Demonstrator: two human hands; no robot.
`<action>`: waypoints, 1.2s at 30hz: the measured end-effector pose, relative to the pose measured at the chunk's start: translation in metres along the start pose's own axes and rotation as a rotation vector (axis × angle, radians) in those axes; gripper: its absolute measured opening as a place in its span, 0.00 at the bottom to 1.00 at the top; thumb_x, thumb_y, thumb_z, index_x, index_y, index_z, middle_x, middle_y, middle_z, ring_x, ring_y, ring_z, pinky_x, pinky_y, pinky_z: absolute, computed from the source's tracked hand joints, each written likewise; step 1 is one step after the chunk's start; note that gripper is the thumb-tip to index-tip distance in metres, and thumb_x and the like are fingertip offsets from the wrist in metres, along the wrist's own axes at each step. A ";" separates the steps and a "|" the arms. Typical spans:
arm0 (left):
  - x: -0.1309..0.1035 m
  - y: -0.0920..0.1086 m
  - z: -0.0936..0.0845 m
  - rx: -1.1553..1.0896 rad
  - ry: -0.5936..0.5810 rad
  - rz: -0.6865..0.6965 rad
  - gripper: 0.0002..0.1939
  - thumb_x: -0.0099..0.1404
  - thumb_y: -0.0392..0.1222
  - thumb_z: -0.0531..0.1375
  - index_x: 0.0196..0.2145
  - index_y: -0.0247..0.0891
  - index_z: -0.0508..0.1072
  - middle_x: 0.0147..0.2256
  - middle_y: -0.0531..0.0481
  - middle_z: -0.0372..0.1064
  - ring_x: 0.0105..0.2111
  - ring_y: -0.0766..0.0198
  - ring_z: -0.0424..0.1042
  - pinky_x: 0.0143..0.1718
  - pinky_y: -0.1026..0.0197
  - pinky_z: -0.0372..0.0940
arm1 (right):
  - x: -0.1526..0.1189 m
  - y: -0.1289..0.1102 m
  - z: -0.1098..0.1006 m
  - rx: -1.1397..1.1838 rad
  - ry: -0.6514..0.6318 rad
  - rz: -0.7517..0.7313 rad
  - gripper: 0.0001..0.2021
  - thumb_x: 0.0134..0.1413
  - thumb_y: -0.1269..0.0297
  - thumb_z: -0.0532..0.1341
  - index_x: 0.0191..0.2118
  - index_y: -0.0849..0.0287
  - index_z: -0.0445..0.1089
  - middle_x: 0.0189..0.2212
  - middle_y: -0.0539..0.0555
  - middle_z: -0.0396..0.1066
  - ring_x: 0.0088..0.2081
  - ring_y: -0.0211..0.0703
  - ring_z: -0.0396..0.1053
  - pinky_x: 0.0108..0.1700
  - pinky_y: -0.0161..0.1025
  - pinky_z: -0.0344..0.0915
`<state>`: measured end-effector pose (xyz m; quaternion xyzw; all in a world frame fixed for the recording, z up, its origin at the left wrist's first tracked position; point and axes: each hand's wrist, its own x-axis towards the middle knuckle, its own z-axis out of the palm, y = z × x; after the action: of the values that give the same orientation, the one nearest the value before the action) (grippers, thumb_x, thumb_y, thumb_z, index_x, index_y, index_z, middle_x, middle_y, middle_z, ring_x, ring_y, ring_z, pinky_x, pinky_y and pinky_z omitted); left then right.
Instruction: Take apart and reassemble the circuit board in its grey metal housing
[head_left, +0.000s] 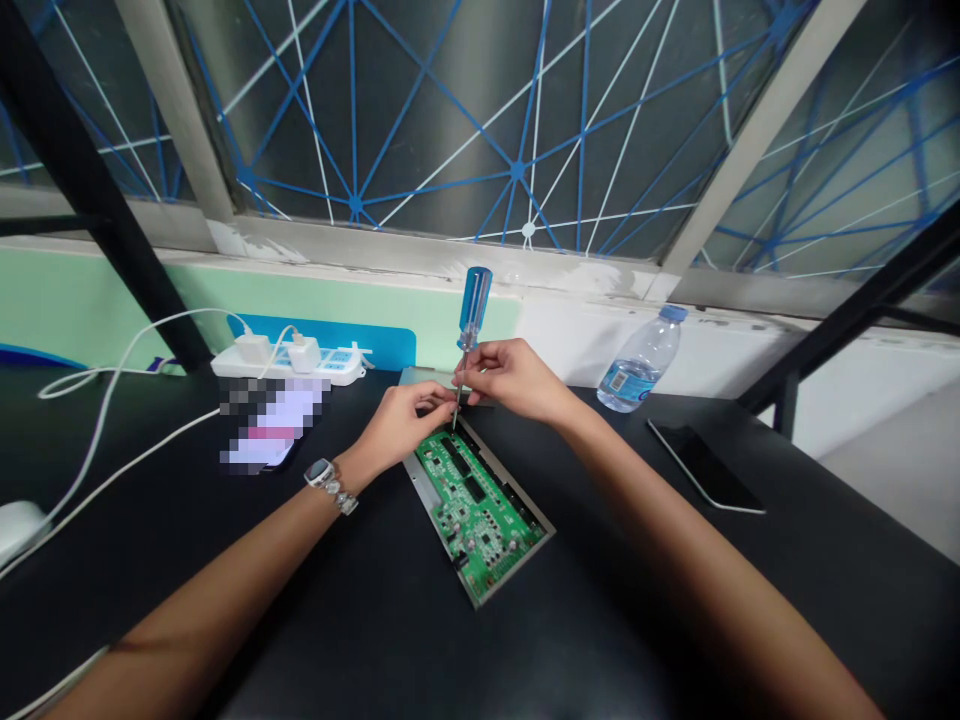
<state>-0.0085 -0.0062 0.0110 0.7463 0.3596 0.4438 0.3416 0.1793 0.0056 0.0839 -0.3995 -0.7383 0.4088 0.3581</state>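
A green circuit board [480,510] in a metal tray lies slanted on the black table. My right hand [506,378] pinches the shaft of a screwdriver [474,305] with a clear blue handle. The screwdriver stands nearly upright, its tip down at the far end of the board. Just left of the shaft is my left hand [409,420], its fingers drawn together at the board's far left corner, close to the tip. Whatever these fingertips hold is too small or hidden to make out. A watch and a bracelet are on the left wrist.
On the left are a white power strip [345,366] with chargers and cables, and a lit phone [277,425]. A water bottle [641,360] and a dark phone [705,468] are on the right. Window and wall rise behind the table [337,600].
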 end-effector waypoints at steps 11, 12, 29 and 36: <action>0.000 0.002 -0.001 0.027 0.031 0.005 0.09 0.66 0.43 0.60 0.37 0.36 0.76 0.33 0.48 0.77 0.33 0.61 0.77 0.37 0.59 0.72 | -0.003 0.003 0.006 -0.273 0.036 -0.060 0.05 0.51 0.64 0.63 0.29 0.60 0.71 0.22 0.52 0.73 0.26 0.40 0.72 0.31 0.37 0.66; 0.000 0.003 -0.001 0.040 0.032 0.011 0.08 0.66 0.43 0.60 0.37 0.36 0.76 0.34 0.48 0.78 0.34 0.61 0.77 0.38 0.59 0.72 | -0.004 0.003 0.005 -0.284 0.037 -0.069 0.05 0.52 0.64 0.63 0.29 0.60 0.71 0.23 0.52 0.73 0.26 0.41 0.73 0.31 0.37 0.66; -0.033 0.012 -0.022 0.305 -0.007 0.030 0.09 0.67 0.42 0.57 0.39 0.40 0.77 0.36 0.49 0.77 0.33 0.62 0.74 0.27 0.65 0.63 | -0.046 0.003 0.017 0.251 0.233 -0.003 0.12 0.62 0.53 0.57 0.40 0.54 0.54 0.29 0.49 0.75 0.23 0.41 0.76 0.27 0.38 0.72; -0.044 0.019 -0.020 0.395 -0.090 0.137 0.07 0.65 0.41 0.59 0.39 0.42 0.76 0.37 0.48 0.76 0.37 0.60 0.72 0.40 0.56 0.66 | -0.076 0.031 0.036 0.553 0.397 0.005 0.23 0.51 0.58 0.68 0.39 0.50 0.49 0.31 0.47 0.76 0.29 0.45 0.78 0.37 0.46 0.75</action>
<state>-0.0379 -0.0490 0.0155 0.8406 0.3724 0.3530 0.1735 0.1904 -0.0617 0.0262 -0.3610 -0.5143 0.5088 0.5885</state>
